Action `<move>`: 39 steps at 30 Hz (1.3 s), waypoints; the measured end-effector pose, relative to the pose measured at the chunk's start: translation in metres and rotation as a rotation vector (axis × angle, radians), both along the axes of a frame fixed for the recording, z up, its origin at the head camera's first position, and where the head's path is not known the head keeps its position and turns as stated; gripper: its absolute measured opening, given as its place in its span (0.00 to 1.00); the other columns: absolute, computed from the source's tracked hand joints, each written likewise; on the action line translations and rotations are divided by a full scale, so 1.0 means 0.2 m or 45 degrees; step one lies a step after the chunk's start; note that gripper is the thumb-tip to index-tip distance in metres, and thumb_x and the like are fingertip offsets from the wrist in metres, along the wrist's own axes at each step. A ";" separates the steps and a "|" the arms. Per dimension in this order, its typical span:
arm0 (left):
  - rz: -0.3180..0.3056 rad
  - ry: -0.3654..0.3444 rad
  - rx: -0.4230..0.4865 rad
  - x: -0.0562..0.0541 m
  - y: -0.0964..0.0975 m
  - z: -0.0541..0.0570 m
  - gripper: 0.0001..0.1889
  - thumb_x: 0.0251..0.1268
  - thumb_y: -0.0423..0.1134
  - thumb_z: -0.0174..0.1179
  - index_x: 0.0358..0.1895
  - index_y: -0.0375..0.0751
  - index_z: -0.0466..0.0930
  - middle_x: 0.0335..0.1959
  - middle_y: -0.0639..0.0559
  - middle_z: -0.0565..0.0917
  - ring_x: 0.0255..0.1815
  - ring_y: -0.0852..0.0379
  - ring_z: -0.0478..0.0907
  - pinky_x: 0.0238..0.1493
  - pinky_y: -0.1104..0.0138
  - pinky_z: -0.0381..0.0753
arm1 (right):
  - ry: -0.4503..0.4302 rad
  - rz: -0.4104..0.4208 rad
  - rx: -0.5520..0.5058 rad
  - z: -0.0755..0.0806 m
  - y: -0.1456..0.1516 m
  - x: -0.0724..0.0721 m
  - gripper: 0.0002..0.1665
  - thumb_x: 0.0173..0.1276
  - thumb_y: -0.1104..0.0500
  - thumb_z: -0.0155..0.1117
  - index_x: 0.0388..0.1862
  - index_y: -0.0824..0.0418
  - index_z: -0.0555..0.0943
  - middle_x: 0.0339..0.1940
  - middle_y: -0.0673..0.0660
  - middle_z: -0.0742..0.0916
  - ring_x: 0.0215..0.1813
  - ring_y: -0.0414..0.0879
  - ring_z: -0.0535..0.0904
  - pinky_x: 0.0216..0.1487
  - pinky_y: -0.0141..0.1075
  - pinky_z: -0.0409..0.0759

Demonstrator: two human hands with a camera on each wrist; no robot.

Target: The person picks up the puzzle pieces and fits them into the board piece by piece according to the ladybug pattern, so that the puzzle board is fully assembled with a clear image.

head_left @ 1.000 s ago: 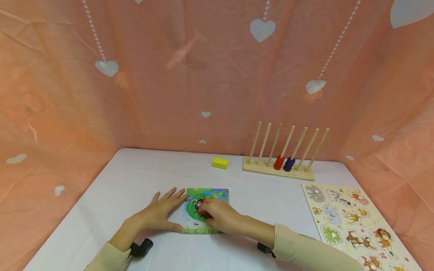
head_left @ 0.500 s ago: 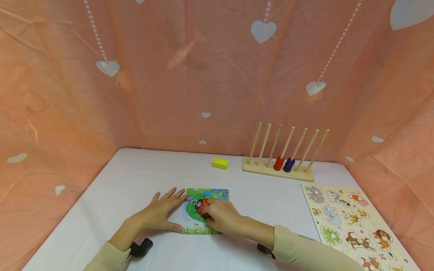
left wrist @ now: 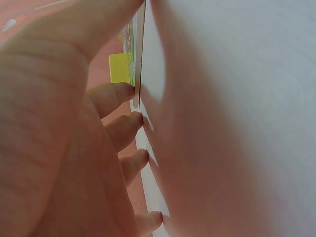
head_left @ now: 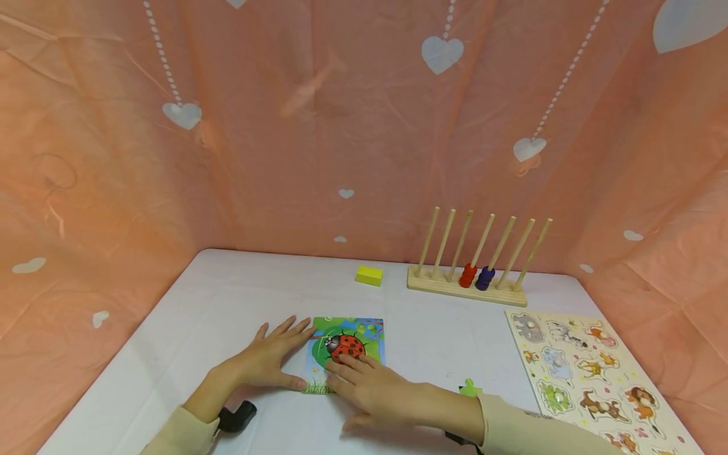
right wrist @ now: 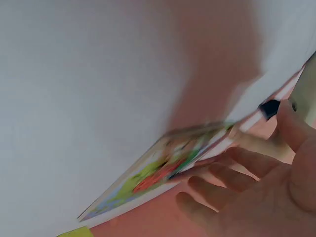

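A small square puzzle board [head_left: 372, 328] with a ladybug picture [head_left: 348, 345] lies flat on the white table. My left hand [head_left: 264, 361] rests at its left side, fingers spread, with the thumb at the lower left corner. In the left wrist view, the fingertips touch the table and the board's edge. My right hand [head_left: 378, 390] stretches over the board's lower right part, fingers fairly straight and nothing gripped. The right wrist view shows those fingers [right wrist: 205, 191] beside the blurred board [right wrist: 118, 195]. Part of the lower picture is hidden under the right hand.
A yellow block [head_left: 369, 275] sits behind the board. At the back right stands a wooden peg rack [head_left: 455, 289] with red and purple beads. An animal peg puzzle [head_left: 569, 354] lies on the right. A green puzzle piece [head_left: 469, 388] shows behind the right forearm.
My right hand has let go of the ladybug area, straightened its fingers and drawn back toward me, uncovering the ladybug. A green piece now shows by the right sleeve. The left hand stays put.
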State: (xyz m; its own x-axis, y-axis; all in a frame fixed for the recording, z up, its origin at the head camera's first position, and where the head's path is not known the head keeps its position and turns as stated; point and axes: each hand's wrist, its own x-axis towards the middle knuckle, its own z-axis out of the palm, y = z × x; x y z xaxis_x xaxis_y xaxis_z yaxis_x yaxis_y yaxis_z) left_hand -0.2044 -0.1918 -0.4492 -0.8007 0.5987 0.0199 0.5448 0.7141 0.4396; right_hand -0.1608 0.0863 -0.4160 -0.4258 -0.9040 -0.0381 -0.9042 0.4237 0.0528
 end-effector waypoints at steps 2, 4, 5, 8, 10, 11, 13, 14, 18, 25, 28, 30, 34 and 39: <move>0.002 0.008 -0.008 0.00 0.00 0.00 0.55 0.49 0.69 0.68 0.76 0.39 0.62 0.78 0.37 0.58 0.78 0.30 0.47 0.62 0.23 0.40 | -0.033 -0.011 0.057 -0.01 0.02 0.04 0.46 0.69 0.32 0.55 0.76 0.59 0.65 0.78 0.58 0.65 0.77 0.59 0.61 0.69 0.52 0.69; 0.004 0.013 -0.014 0.00 0.00 0.00 0.55 0.49 0.69 0.68 0.76 0.39 0.62 0.78 0.37 0.59 0.78 0.30 0.48 0.62 0.23 0.40 | -0.069 -0.027 0.088 -0.02 0.03 0.07 0.48 0.69 0.30 0.53 0.78 0.58 0.63 0.80 0.58 0.63 0.77 0.60 0.59 0.69 0.53 0.68; 0.006 0.013 -0.016 0.00 0.00 0.01 0.55 0.48 0.69 0.68 0.76 0.39 0.62 0.77 0.38 0.59 0.77 0.30 0.48 0.62 0.23 0.41 | -0.083 -0.034 0.100 -0.02 0.03 0.08 0.49 0.69 0.30 0.53 0.78 0.58 0.62 0.80 0.58 0.62 0.78 0.60 0.58 0.70 0.53 0.68; 0.010 0.009 -0.019 0.00 0.01 0.01 0.55 0.48 0.69 0.68 0.76 0.39 0.62 0.77 0.38 0.59 0.78 0.30 0.48 0.63 0.23 0.41 | -0.101 -0.042 0.121 -0.04 0.04 0.09 0.49 0.69 0.30 0.51 0.79 0.59 0.61 0.80 0.58 0.62 0.77 0.60 0.59 0.70 0.54 0.67; 0.011 0.004 -0.018 0.00 0.01 0.01 0.55 0.48 0.69 0.68 0.76 0.39 0.62 0.78 0.38 0.59 0.78 0.31 0.48 0.63 0.23 0.41 | -0.099 -0.040 0.130 -0.04 0.04 0.09 0.49 0.69 0.30 0.50 0.79 0.58 0.61 0.80 0.58 0.62 0.77 0.59 0.59 0.70 0.54 0.67; 0.013 0.001 -0.016 0.00 0.01 0.01 0.55 0.48 0.69 0.68 0.76 0.39 0.62 0.78 0.38 0.59 0.78 0.31 0.48 0.63 0.23 0.40 | -0.104 -0.041 0.130 -0.05 0.04 0.09 0.49 0.70 0.30 0.50 0.79 0.58 0.60 0.80 0.58 0.62 0.78 0.59 0.59 0.70 0.54 0.66; 0.014 -0.001 -0.014 0.00 0.01 0.00 0.55 0.48 0.69 0.68 0.76 0.39 0.62 0.78 0.38 0.59 0.78 0.31 0.48 0.63 0.23 0.40 | -0.106 -0.041 0.128 -0.05 0.04 0.09 0.49 0.70 0.30 0.50 0.79 0.57 0.60 0.80 0.58 0.62 0.78 0.59 0.59 0.70 0.54 0.66; 0.013 0.000 -0.013 0.00 0.01 0.00 0.55 0.48 0.69 0.68 0.76 0.39 0.62 0.78 0.38 0.59 0.78 0.31 0.48 0.63 0.23 0.40 | -0.110 -0.042 0.126 -0.05 0.04 0.09 0.48 0.70 0.30 0.50 0.79 0.57 0.60 0.80 0.58 0.62 0.78 0.59 0.58 0.70 0.54 0.67; 0.012 0.007 -0.013 0.00 0.01 0.00 0.55 0.48 0.69 0.68 0.76 0.39 0.62 0.78 0.38 0.59 0.78 0.31 0.48 0.63 0.23 0.40 | -0.116 -0.044 0.115 -0.05 0.05 0.09 0.48 0.69 0.29 0.51 0.79 0.56 0.61 0.80 0.58 0.61 0.78 0.59 0.58 0.69 0.55 0.67; 0.012 -0.008 -0.015 0.00 0.01 0.00 0.55 0.48 0.69 0.68 0.76 0.39 0.62 0.78 0.38 0.58 0.78 0.31 0.47 0.63 0.23 0.39 | -0.228 -0.178 0.024 0.00 0.16 0.06 0.49 0.67 0.33 0.60 0.79 0.56 0.60 0.80 0.60 0.61 0.79 0.59 0.56 0.70 0.61 0.61; 0.007 -0.014 -0.015 0.00 0.01 0.00 0.55 0.48 0.70 0.68 0.76 0.39 0.62 0.78 0.39 0.58 0.78 0.31 0.47 0.63 0.23 0.39 | -0.276 -0.339 0.001 0.03 0.27 0.04 0.53 0.60 0.38 0.70 0.78 0.57 0.61 0.77 0.63 0.66 0.76 0.61 0.60 0.70 0.66 0.58; 0.005 -0.013 -0.016 0.00 0.01 0.01 0.56 0.48 0.69 0.69 0.76 0.39 0.62 0.78 0.39 0.58 0.78 0.31 0.46 0.63 0.23 0.39 | -0.294 -0.487 0.016 0.05 0.34 0.02 0.56 0.54 0.43 0.77 0.77 0.59 0.63 0.73 0.65 0.70 0.73 0.63 0.64 0.69 0.68 0.56; 0.010 -0.013 -0.017 0.00 0.01 0.01 0.55 0.48 0.69 0.69 0.76 0.39 0.62 0.78 0.38 0.58 0.78 0.31 0.46 0.63 0.23 0.39 | -0.350 -0.738 0.047 0.08 0.52 -0.02 0.54 0.42 0.51 0.86 0.67 0.66 0.71 0.56 0.63 0.78 0.60 0.60 0.73 0.61 0.69 0.64; 0.013 -0.024 -0.015 -0.01 0.01 0.01 0.55 0.48 0.69 0.69 0.76 0.40 0.61 0.78 0.39 0.57 0.78 0.31 0.46 0.64 0.24 0.37 | -0.505 -0.810 -0.006 0.08 0.71 -0.04 0.39 0.37 0.60 0.87 0.47 0.57 0.74 0.37 0.49 0.72 0.40 0.46 0.67 0.41 0.47 0.73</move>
State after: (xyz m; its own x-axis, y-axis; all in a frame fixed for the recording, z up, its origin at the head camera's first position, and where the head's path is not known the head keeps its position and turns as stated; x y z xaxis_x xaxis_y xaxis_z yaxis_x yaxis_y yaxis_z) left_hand -0.2054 -0.1907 -0.4481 -0.8069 0.5907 -0.0028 0.5292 0.7249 0.4411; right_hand -0.1685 0.2287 -0.4004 -0.8215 -0.4883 -0.2946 -0.4353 0.8706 -0.2293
